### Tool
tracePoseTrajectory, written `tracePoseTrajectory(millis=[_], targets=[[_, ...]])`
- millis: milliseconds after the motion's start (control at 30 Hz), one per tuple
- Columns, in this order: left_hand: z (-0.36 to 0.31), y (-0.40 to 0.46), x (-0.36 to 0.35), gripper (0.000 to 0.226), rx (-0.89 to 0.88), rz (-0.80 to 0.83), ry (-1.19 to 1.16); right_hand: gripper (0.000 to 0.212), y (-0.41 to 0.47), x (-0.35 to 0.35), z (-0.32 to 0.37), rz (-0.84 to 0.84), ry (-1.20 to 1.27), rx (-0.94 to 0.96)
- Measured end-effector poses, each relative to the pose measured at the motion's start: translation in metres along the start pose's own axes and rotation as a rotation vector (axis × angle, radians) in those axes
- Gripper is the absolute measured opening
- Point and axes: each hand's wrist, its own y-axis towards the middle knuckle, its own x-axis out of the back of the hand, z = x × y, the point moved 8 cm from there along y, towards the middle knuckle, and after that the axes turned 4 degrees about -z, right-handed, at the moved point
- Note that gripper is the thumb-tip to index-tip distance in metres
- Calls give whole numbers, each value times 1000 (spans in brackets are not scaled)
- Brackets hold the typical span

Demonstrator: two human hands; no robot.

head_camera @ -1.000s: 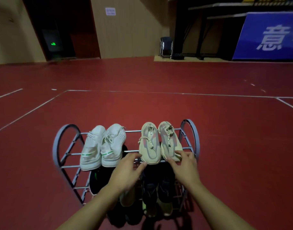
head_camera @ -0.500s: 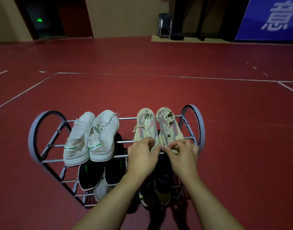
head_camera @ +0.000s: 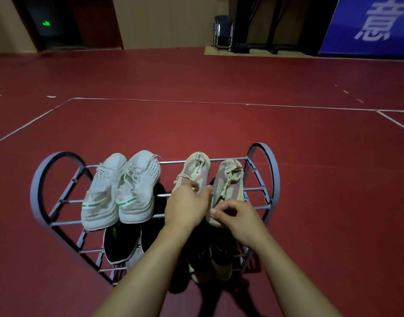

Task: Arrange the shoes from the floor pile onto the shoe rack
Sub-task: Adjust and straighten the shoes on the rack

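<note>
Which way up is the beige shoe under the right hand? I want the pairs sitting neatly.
Sole down: the beige shoe shows its laces and upper, resting on the rack bars beside its mate.

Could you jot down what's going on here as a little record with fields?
Place: red sports floor
Rack: grey, tiered
Top tier: white shoes on the left, beige shoes on the right
Lower tiers: dark shoes
Left hand: on the left beige shoe
Right hand: pinching the right beige shoe's near end
</note>
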Motion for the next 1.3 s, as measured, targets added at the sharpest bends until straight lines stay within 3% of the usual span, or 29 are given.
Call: tracePoseTrajectory(millis=[133, 233, 400, 600, 767, 933, 1300], targets=[[-7, 1, -9, 74, 26, -1, -42, 20, 1, 12, 5, -168, 92, -24], [-9, 1, -17, 77, 47, 12, -54, 16, 5, 25, 2, -333, 207, -70], [-15, -1, -26, 80, 18, -65, 87, 16, 17, 24, -8, -446, 145, -60], [-13, 5, -27, 69, -19, -118, 63, 13, 22, 23, -10, -446, 140, -71], [-6, 3, -27, 91, 38, -159, 159, 11, 25, 25, -12, -455, 141, -73], [-6, 6, -22, 68, 18, -131, 146, 20, 27, 26, -14, -413, 185, -96], [5, 18, -20, 30, 50, -76, -113, 21, 26, 35, -5, -358, 159, -28]])
